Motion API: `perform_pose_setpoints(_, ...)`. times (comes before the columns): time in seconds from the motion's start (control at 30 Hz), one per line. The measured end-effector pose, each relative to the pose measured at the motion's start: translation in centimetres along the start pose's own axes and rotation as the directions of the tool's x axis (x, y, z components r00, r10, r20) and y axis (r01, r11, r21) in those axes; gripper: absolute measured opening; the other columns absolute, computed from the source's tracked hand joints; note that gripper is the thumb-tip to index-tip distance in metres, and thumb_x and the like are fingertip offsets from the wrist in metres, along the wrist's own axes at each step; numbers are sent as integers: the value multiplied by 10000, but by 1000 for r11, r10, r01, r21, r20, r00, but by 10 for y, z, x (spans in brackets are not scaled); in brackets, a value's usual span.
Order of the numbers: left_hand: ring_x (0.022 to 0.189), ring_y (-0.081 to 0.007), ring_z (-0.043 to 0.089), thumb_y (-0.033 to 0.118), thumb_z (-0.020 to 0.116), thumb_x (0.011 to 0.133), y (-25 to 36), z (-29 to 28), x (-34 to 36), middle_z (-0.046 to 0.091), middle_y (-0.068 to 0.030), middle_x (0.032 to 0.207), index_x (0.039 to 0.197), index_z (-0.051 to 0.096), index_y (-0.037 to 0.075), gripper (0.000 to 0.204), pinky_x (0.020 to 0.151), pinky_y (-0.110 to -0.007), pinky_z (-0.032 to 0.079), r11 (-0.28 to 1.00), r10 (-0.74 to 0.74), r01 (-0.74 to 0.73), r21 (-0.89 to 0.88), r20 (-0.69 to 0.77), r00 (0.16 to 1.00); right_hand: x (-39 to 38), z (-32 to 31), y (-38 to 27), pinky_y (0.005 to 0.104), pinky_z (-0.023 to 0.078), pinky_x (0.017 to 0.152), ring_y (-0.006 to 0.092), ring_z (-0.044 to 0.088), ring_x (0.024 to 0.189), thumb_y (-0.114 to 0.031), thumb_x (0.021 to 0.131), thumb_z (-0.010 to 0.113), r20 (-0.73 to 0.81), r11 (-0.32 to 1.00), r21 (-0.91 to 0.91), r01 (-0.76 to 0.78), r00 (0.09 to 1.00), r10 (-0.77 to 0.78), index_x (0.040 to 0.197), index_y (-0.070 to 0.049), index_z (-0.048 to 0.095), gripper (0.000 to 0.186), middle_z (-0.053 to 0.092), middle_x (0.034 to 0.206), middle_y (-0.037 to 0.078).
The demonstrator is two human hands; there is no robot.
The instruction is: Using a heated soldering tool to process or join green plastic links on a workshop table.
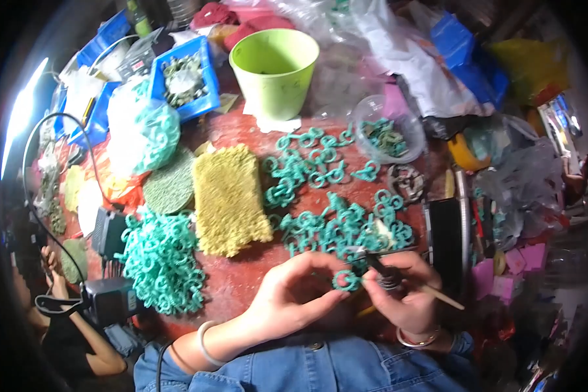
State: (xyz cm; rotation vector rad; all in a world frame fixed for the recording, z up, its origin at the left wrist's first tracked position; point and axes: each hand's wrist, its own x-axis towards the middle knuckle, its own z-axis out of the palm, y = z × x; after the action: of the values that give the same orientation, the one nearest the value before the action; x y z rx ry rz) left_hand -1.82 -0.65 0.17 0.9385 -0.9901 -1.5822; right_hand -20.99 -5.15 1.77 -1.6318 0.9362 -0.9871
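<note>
My left hand pinches a small teal ring between thumb and fingertips, low at the front middle of the table. Close beside it my right hand is closed round a black pen-like tool, its tip by the ring. A thin pale stick sticks out to the right from the same hand; I cannot tell whether it belongs to the tool. Just beyond my hands lies a loose spread of teal rings. Another group of teal ring pieces lies farther back.
A heaped teal pile lies left of a rough yellow block. Behind stand a lime-green bucket, a blue tray and a clear tub. A black phone-like slab lies right. Another person's arm shows far left.
</note>
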Motion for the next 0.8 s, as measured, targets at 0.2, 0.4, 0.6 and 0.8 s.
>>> perform_pose_setpoints(0.2, 966, -147, 592, -94, 618, 800, 0, -6, -8, 573, -103, 1078, 1163, 474, -10, 399, 837, -282, 509, 996, 64, -63, 70, -14, 998, 0, -1, 3, 187, 431, 616, 52, 562, 713, 49, 727, 695, 78, 997, 46, -61, 995, 57, 958, 12, 588, 258, 614, 839, 39)
perform_pose_setpoints(0.4, 944, -195, 610, -145, 613, 775, -7, -5, -6, 575, -133, 1047, 1212, 404, -12, 503, 824, -319, 533, 994, 85, -83, 64, -15, 996, 0, -7, 0, 183, 430, 598, 33, 544, 700, -11, 782, 678, 67, 999, 39, 19, 997, -22, 981, 0, 598, 214, 619, 833, 18)
perform_pose_setpoints(0.6, 932, -153, 599, -135, 626, 771, 0, 2, -5, 581, -105, 1031, 1063, 508, -44, 328, 797, -282, 529, 996, 50, -47, 70, -37, 998, 2, -9, -5, 180, 393, 556, 12, 494, 643, -8, 782, 665, 20, 989, -17, 150, 989, -149, 993, -13, 602, 221, 582, 775, -15)
perform_pose_setpoints(0.8, 870, -129, 608, -87, 697, 733, -1, 6, -7, 618, -78, 967, 1013, 540, -26, 327, 762, -273, 515, 988, 59, -37, 153, -142, 988, -1, -9, -3, 180, 376, 538, 15, 484, 621, -17, 780, 666, -4, 991, 19, 136, 991, -136, 997, -16, 600, 226, 576, 771, -15)
